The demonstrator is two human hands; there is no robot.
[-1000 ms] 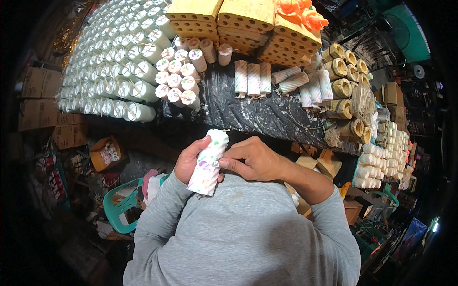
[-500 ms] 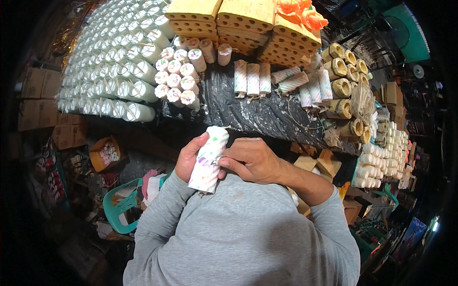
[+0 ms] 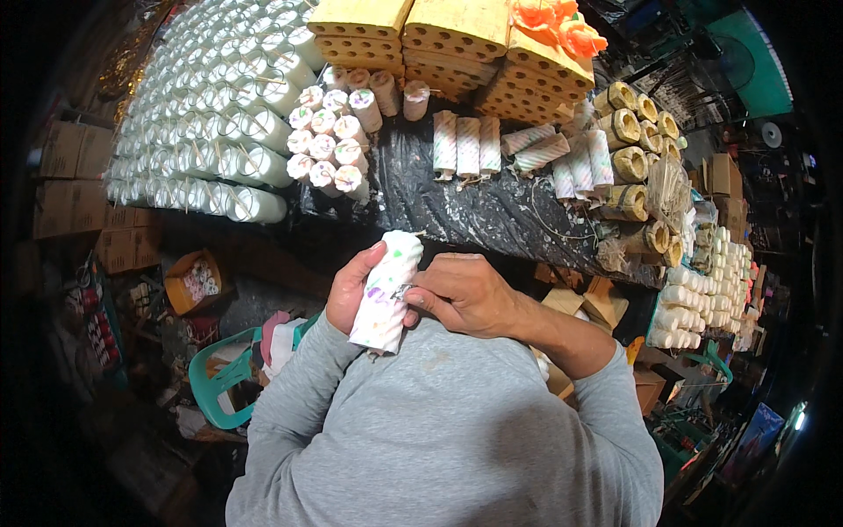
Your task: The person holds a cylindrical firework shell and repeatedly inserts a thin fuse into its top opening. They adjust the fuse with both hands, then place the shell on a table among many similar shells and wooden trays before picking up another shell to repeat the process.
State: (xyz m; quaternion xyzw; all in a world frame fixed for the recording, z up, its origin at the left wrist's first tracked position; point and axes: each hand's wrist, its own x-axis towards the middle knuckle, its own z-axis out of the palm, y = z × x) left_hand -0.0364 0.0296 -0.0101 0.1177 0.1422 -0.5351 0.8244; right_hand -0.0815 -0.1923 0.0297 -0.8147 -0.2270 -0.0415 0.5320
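Spiral pillar candle (image 3: 391,268): white with green and purple flecks, held in the air just short of the black-covered surface (image 3: 413,202), tilted, its wick end toward that surface.
Left grip (image 3: 349,285): wrapped around the candle's left side, just short of the surface's near edge, thumb up near the wick end.
Right grip (image 3: 465,294): also short of the surface, pinching a small greyish, shiny piece (image 3: 401,293) against the candle's side; too small to tell whether it is blade or foil.
Working touch: this looks like close finger work, probably best done with short, light presses that follow the spiral ridges instead of crossing them.
Steadying: holding firm without squeezing should serve, since wax likely dents; turning the candle in small steps seems better than bending the right wrist.
Slip risk: a skid could scratch the flecks or catch the left fingers, so those are best well behind the shiny edge.
Upright candles (image 3: 323,145): bunched on the surface's left part.
Lying candles (image 3: 467,147): side by side near the surface's middle.
Yellow perforated blocks (image 3: 457,26): stacked at the surface's far side.
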